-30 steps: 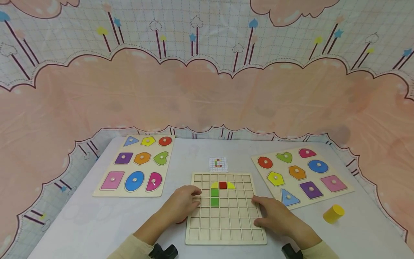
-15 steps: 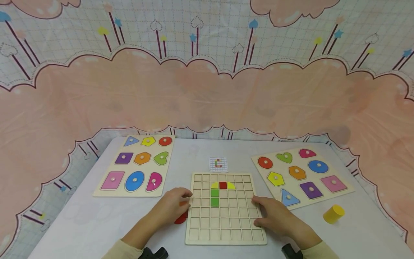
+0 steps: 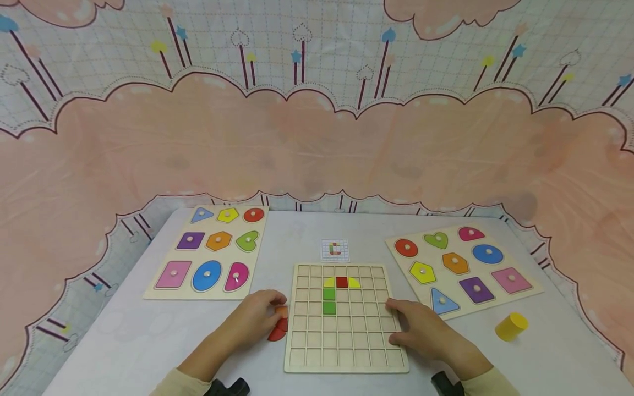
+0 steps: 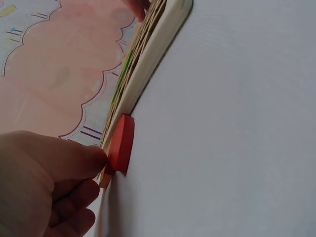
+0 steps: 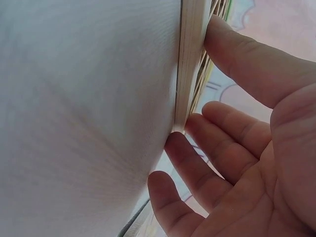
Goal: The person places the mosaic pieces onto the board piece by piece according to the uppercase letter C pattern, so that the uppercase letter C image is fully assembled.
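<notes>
The wooden grid board (image 3: 346, 352) lies flat, bearing a red square block (image 3: 342, 282), yellow curved blocks (image 3: 354, 282) on either side of it and green square blocks (image 3: 329, 308). Beside its left edge lie red rounded blocks (image 3: 278, 330) and an orange block (image 3: 282, 312). My left hand (image 3: 252, 319) is at the orange block; in the left wrist view the thumb (image 4: 96, 160) touches it, other fingers are curled, and the index finger is hidden. My right hand (image 3: 421, 327) rests against the board's right edge, fingers apart and loosely bent.
Knobbed shape puzzles stand at left (image 3: 165, 291) and right (image 3: 495, 236) on the white table (image 3: 119, 341). A pattern card (image 3: 334, 250) lies behind the board. Near the right puzzle is a yellow cylinder (image 3: 511, 327).
My left hand has drawn leftward off the grid board's left edge to the small blocks, bringing the orange and red ones into view. The right hand has stayed in place.
</notes>
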The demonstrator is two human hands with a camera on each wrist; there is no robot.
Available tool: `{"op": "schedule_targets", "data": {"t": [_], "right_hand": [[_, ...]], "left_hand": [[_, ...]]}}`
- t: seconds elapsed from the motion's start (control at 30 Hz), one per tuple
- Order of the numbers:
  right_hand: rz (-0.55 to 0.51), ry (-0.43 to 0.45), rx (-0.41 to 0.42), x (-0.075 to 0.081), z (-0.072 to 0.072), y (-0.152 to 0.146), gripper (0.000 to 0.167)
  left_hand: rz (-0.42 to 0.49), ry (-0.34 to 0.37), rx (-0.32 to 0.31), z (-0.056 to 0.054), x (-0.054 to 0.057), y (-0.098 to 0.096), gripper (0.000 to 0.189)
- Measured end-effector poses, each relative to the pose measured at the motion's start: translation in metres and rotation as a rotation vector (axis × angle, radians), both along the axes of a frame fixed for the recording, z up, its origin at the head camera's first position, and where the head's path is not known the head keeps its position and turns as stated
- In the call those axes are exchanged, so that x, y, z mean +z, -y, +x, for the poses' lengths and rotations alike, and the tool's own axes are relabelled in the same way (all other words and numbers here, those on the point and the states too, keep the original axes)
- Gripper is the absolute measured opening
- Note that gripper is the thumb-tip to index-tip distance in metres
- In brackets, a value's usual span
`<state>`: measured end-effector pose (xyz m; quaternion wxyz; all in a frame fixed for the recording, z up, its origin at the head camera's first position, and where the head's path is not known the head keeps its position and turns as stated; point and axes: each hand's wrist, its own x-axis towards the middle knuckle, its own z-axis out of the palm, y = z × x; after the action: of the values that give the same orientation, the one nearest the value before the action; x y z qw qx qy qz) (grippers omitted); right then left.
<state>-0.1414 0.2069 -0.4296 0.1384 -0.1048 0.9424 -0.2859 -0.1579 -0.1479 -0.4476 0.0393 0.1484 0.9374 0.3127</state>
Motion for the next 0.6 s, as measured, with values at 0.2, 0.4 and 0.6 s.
{"op": "schedule_targets", "data": {"t": [0.2,0.4,0.6], "right_hand": [[-0.005,-0.023,0.016,-0.0014,-0.0004,-0.0017,0.067],[-0.011,-0.03,0.023,-0.0013,0.0006,-0.0025,0.067],[-0.011,-0.028,0.024,-0.0009,0.0012,-0.0024,0.067]], "left_hand": [[0.008,-0.029,-0.011,-0.0008,-0.0031,0.0015,0.022],[0.005,-0.034,0.002,-0.0021,-0.0044,0.0011,0.02],[0.004,-0.029,0.013,-0.0018,-0.0039,0.0012,0.02]]}}
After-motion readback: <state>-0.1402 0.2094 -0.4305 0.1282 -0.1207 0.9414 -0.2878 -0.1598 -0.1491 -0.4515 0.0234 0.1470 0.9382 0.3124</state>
